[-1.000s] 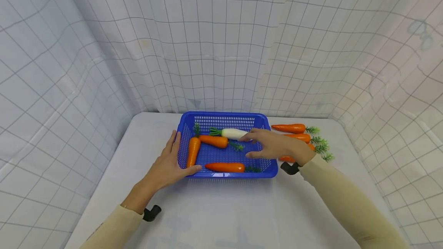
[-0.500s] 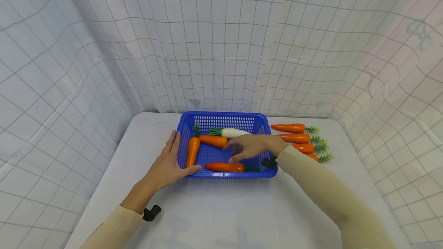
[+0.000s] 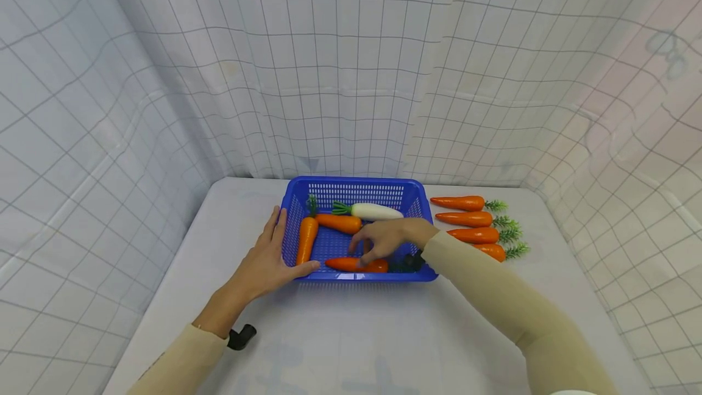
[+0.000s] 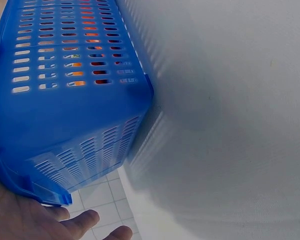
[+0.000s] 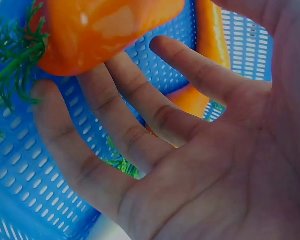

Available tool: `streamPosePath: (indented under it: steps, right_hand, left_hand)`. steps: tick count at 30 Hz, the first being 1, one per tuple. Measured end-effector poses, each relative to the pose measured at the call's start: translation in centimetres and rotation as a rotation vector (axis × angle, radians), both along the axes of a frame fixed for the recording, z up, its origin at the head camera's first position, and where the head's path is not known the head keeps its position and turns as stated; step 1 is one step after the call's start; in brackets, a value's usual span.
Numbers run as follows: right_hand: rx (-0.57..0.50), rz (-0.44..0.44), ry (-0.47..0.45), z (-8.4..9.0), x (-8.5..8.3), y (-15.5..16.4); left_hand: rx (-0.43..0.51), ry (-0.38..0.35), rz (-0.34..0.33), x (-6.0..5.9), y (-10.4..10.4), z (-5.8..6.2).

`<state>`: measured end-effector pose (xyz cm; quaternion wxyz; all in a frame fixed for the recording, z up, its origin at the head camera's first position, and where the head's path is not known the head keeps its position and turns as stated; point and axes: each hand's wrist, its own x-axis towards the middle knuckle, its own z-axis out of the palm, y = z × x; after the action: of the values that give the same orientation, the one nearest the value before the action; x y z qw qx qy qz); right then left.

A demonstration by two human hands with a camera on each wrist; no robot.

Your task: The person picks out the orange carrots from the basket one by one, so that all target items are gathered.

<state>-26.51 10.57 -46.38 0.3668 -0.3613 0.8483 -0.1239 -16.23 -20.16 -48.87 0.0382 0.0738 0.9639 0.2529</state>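
Note:
In the head view my left hand (image 3: 265, 264) rests against the left side of the blue plastic basket (image 3: 340, 277), fingers along the rim and thumb over the front corner. The left wrist view shows fingers beside the basket wall (image 4: 65, 112). My right hand (image 3: 384, 238) reaches down inside, fingers spread, at the front carrot (image 3: 342, 264). Its thumb lies over that carrot. In the right wrist view some fingertips pass behind the carrot (image 5: 110, 30), the index finger apart from it. Also in the basket are a carrot (image 3: 307, 239) at left, another carrot (image 3: 340, 223), and a white radish (image 3: 375, 211).
Several carrots with green tops, one of them the back carrot (image 3: 460, 202), lie in a column on the white table (image 3: 329, 334), right of the basket. A white gridded curtain (image 3: 351, 78) hangs behind and along both sides.
My right hand has moved left and toward me, from beside the radish down to the front carrot. The radish is now fully uncovered. The left hand and basket have stayed put.

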Motion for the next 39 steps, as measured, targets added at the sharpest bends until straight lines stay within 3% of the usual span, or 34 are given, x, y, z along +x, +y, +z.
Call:
streamPosePath:
  steps: [14,22,39]
  right_hand:
    - [-0.004,0.009,-0.027,-0.3,0.0,-0.3]
    - [-0.034,0.026,0.006,-0.2,-0.2,-0.1]
    - [-0.124,-0.019,0.057,1.3,-0.8,1.4]
  left_hand:
    - [-0.002,0.002,0.003,-0.1,-0.1,-0.3]
    - [0.003,0.009,-0.001,-0.1,-0.1,-0.3]
    - [-0.013,-0.002,0.001,-0.2,-0.1,-0.3]
